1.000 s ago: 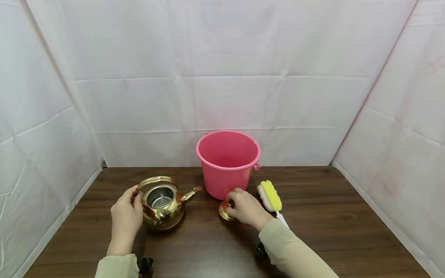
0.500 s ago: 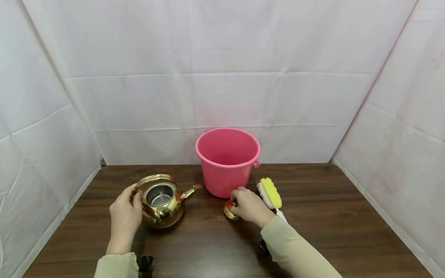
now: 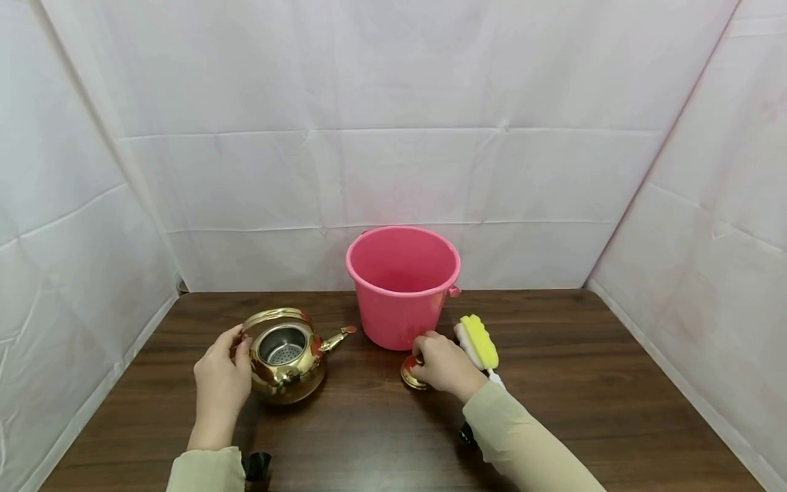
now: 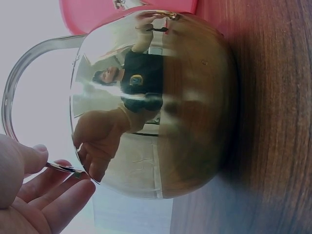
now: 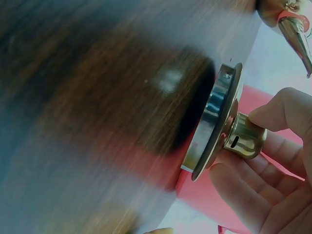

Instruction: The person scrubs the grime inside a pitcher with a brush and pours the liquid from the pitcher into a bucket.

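A shiny gold kettle point(image 3: 289, 383) stands on the table at the left, its top uncovered so a perforated strainer shows inside, and its spout points right. My left hand point(image 3: 223, 383) pinches the base of the kettle's arched handle point(image 4: 22, 63) between thumb and fingers. In front of the pink bucket, my right hand point(image 3: 445, 365) holds the gold kettle lid point(image 3: 410, 374) by its knob point(image 5: 247, 136). In the right wrist view the lid's silver rim point(image 5: 207, 122) faces the tabletop; whether it touches the wood I cannot tell.
A pink bucket point(image 3: 399, 318) stands at the back middle of the dark wooden table point(image 3: 344, 437). To its right lies a yellow and white sponge brush point(image 3: 479, 344), its handle partly behind my right forearm. White cloth walls point(image 3: 393, 171) enclose the back and both sides.
My right hand has shifted a little to the right with the kettle lid, away from the kettle. The left hand and the kettle stay where they were.
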The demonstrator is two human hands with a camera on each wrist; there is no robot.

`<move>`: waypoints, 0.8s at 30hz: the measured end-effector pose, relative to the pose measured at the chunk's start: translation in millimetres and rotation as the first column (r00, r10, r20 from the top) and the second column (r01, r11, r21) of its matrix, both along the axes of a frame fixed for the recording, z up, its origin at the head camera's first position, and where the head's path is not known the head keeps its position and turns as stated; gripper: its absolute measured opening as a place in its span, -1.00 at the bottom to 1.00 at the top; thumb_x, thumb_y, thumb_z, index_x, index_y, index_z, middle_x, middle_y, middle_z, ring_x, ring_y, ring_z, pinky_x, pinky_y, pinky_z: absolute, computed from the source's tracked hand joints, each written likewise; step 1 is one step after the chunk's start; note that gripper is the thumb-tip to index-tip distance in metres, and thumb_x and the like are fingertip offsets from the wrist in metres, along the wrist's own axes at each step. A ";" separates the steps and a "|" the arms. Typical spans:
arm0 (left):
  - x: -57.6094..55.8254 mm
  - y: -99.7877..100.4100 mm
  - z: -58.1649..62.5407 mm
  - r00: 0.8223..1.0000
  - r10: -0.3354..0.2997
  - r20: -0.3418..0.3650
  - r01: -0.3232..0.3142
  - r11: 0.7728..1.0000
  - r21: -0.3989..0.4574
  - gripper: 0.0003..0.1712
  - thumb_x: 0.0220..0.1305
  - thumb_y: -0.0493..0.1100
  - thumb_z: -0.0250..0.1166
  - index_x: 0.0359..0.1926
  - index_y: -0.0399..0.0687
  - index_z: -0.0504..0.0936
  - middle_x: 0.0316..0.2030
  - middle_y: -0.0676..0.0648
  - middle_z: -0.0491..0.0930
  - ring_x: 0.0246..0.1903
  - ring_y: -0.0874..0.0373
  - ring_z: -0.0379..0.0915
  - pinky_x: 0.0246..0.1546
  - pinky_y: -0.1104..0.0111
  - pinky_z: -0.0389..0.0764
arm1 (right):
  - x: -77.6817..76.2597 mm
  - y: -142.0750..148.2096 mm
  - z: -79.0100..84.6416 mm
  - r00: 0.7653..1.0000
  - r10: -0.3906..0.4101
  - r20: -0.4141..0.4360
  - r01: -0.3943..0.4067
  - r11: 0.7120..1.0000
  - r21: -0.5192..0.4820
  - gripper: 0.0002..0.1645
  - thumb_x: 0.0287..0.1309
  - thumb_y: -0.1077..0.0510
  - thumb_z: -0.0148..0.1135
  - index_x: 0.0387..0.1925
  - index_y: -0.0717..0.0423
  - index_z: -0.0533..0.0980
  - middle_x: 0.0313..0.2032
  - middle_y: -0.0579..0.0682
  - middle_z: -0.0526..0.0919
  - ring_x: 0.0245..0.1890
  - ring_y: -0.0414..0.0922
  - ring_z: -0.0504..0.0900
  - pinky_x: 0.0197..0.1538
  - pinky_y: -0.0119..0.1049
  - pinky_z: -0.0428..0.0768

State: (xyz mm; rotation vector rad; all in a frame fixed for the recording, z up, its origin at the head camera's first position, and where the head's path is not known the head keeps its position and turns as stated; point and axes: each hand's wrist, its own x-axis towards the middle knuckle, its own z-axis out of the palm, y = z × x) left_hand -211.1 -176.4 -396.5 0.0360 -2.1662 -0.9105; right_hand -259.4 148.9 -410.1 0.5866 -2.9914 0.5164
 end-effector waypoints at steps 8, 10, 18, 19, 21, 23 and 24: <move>0.3 -0.4 -0.2 1.000 0.002 0.003 -0.002 1.000 -0.004 -0.74 0.22 -0.42 0.20 -0.06 -0.45 0.57 -0.28 -0.42 0.63 -0.34 -0.25 0.58 -0.37 -0.06 0.56 | -0.4 0.9 -0.7 1.000 -0.002 0.013 0.002 1.000 0.007 -0.90 -0.05 0.19 0.30 -0.43 0.09 0.54 -0.43 -0.08 0.49 -0.47 -0.19 0.42 -0.38 -0.32 0.45; 0.1 -0.4 -0.1 1.000 0.002 0.007 -0.002 1.000 -0.002 -0.74 0.22 -0.42 0.20 -0.06 -0.45 0.57 -0.27 -0.42 0.63 -0.33 -0.25 0.58 -0.36 -0.06 0.56 | -0.3 0.6 -0.2 1.000 -0.003 0.010 0.003 1.000 0.007 -0.91 -0.04 0.19 0.30 -0.44 0.08 0.54 -0.44 -0.09 0.49 -0.47 -0.20 0.42 -0.38 -0.33 0.45; 1.1 0.5 -0.7 1.000 -0.001 -0.001 0.001 1.000 -0.006 -0.74 0.22 -0.42 0.20 -0.06 -0.45 0.57 -0.30 -0.41 0.63 -0.38 -0.22 0.58 -0.40 -0.03 0.56 | 0.9 1.4 -3.0 1.000 -0.008 0.029 0.007 1.000 0.018 -0.89 -0.05 0.17 0.31 -0.44 0.05 0.52 -0.45 -0.11 0.47 -0.47 -0.21 0.41 -0.40 -0.37 0.44; 1.4 0.8 -0.7 1.000 0.000 -0.001 0.000 1.000 -0.006 -0.74 0.21 -0.42 0.20 -0.06 -0.45 0.57 -0.30 -0.41 0.63 -0.38 -0.22 0.58 -0.40 -0.03 0.56 | 0.9 1.6 -3.5 0.999 -0.007 0.032 0.006 1.000 0.017 -0.89 -0.05 0.16 0.30 -0.44 0.05 0.52 -0.45 -0.11 0.47 -0.47 -0.21 0.41 -0.40 -0.37 0.43; 1.7 0.9 -0.5 1.000 0.004 -0.001 -0.004 1.000 -0.005 -0.74 0.21 -0.43 0.21 -0.06 -0.45 0.57 -0.30 -0.40 0.63 -0.38 -0.22 0.58 -0.40 -0.02 0.56 | 0.7 1.9 -4.1 1.000 -0.003 0.025 0.002 1.000 0.019 -0.88 -0.06 0.16 0.30 -0.44 0.05 0.52 -0.45 -0.11 0.47 -0.47 -0.21 0.41 -0.41 -0.37 0.43; 1.3 1.0 -0.1 1.000 0.005 -0.004 -0.005 1.000 -0.005 -0.73 0.21 -0.43 0.21 -0.06 -0.45 0.57 -0.30 -0.40 0.63 -0.38 -0.22 0.58 -0.40 -0.02 0.56 | 0.3 2.1 -3.7 1.000 0.002 0.014 -0.003 1.000 0.021 -0.88 -0.06 0.16 0.31 -0.44 0.05 0.51 -0.45 -0.11 0.47 -0.47 -0.21 0.41 -0.41 -0.37 0.44; 1.0 1.1 0.0 1.000 0.005 -0.005 -0.005 1.000 -0.005 -0.73 0.21 -0.43 0.21 -0.06 -0.45 0.57 -0.30 -0.40 0.63 -0.37 -0.22 0.58 -0.40 -0.03 0.56 | 0.2 2.1 -3.0 1.000 0.001 0.009 -0.001 1.000 0.025 -0.88 -0.05 0.16 0.31 -0.45 0.05 0.51 -0.46 -0.11 0.47 -0.47 -0.21 0.41 -0.41 -0.37 0.44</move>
